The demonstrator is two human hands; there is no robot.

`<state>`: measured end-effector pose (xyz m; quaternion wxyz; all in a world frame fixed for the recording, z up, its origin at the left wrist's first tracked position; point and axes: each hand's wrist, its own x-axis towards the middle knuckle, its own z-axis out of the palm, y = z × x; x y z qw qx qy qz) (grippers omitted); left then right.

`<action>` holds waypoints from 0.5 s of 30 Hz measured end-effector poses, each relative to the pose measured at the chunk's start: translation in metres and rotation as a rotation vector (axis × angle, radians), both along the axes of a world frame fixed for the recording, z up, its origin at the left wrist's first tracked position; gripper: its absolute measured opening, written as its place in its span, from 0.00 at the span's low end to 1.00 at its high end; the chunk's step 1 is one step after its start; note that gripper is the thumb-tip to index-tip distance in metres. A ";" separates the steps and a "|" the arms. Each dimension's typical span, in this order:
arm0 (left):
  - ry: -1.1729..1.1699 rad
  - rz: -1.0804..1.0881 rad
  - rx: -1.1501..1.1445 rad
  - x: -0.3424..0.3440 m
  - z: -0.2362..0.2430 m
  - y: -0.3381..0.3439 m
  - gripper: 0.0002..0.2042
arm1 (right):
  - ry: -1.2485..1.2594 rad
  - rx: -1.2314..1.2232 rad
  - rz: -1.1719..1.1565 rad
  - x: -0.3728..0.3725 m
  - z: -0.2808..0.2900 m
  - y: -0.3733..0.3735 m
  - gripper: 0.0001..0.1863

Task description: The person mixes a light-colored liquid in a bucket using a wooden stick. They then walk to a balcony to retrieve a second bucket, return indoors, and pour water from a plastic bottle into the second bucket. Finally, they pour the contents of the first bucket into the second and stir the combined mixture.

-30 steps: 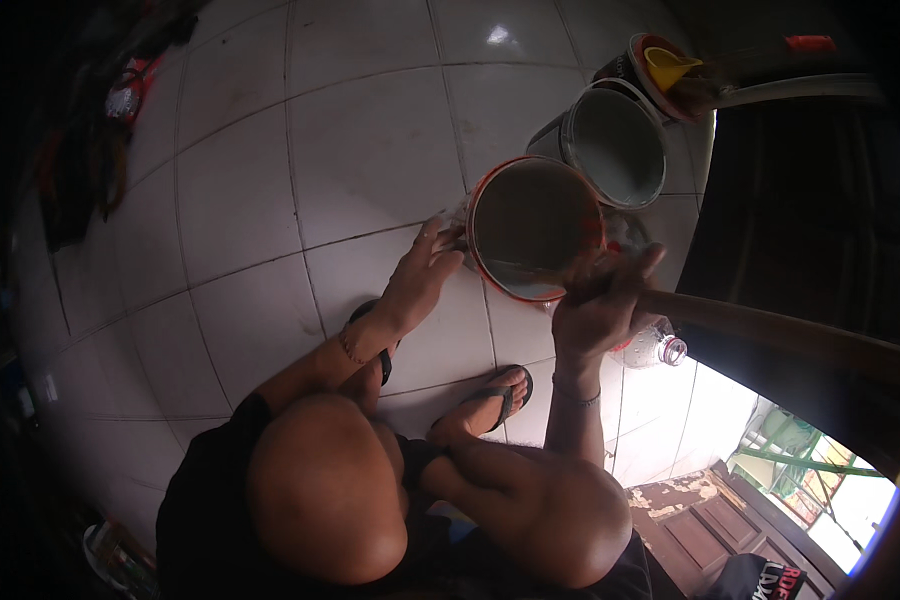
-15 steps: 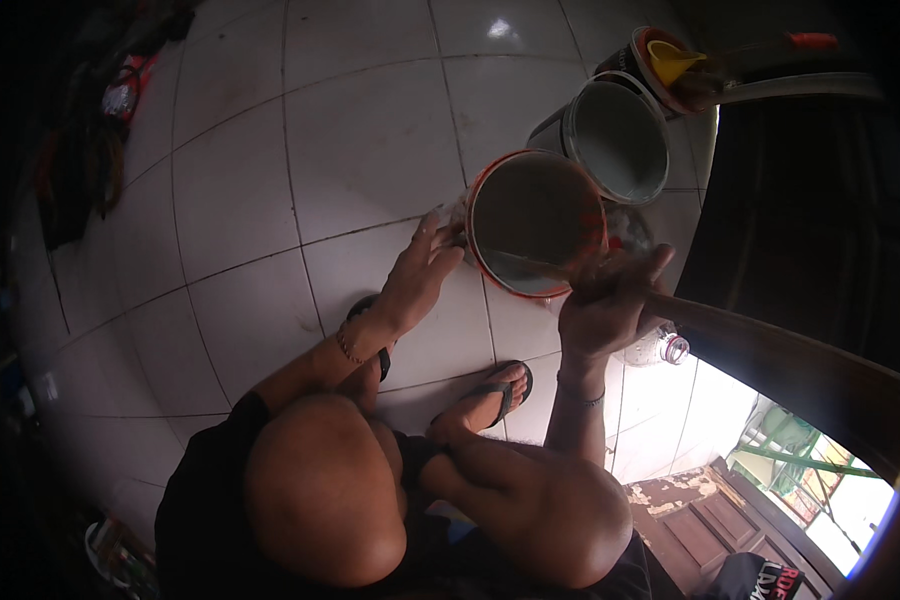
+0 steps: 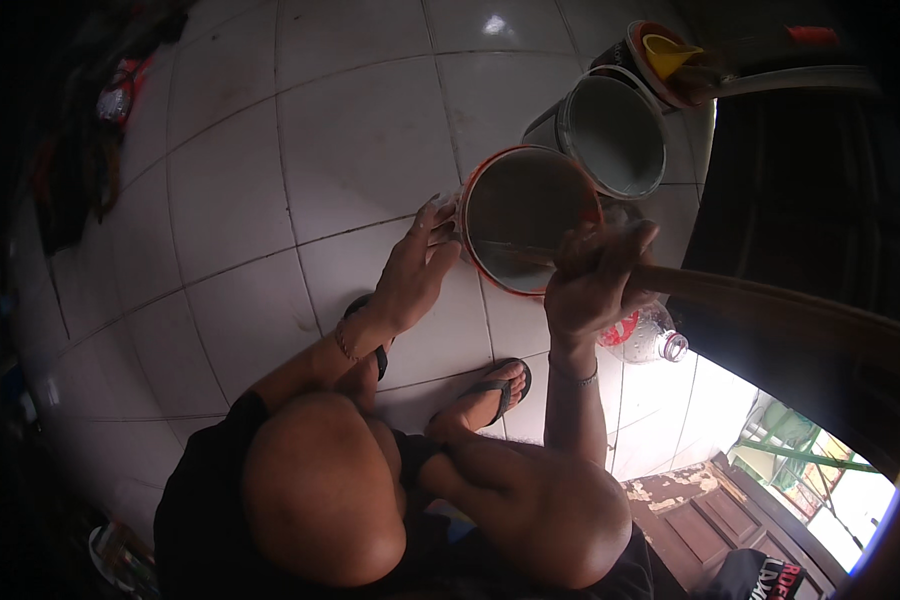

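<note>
My left hand (image 3: 417, 262) has curved fingers against the left side of a red-rimmed bucket (image 3: 510, 200) of murky grey contents, seeming to steady it. My right hand (image 3: 595, 275) grips a long wooden stick (image 3: 730, 295) at the bucket's right edge; its end reaches into the bucket, while its length extends rightward across the view. A clear plastic bottle (image 3: 650, 340) with a red label lies behind and right of my right hand, partly hidden by it.
A second bucket (image 3: 610, 135) holds grey liquid; behind it another container (image 3: 645, 35) has a yellow funnel (image 3: 670, 55). Tiled floor (image 3: 360, 140) surrounds my sandalled feet. Dark clutter (image 3: 120, 100) lies at left, a dark panel (image 3: 800, 190) at right, a worn wooden door (image 3: 705, 525) at lower right.
My right hand and the stick have shifted up and slightly left since half a second ago, showing more of the bottle. My left hand and the bucket have moved slightly up and left.
</note>
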<state>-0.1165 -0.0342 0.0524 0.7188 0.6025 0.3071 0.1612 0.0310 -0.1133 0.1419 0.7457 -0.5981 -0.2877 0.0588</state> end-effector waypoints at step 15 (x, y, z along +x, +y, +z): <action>-0.153 -0.073 0.212 0.079 -0.028 0.052 0.27 | -0.061 0.069 -0.039 0.009 -0.006 0.020 0.26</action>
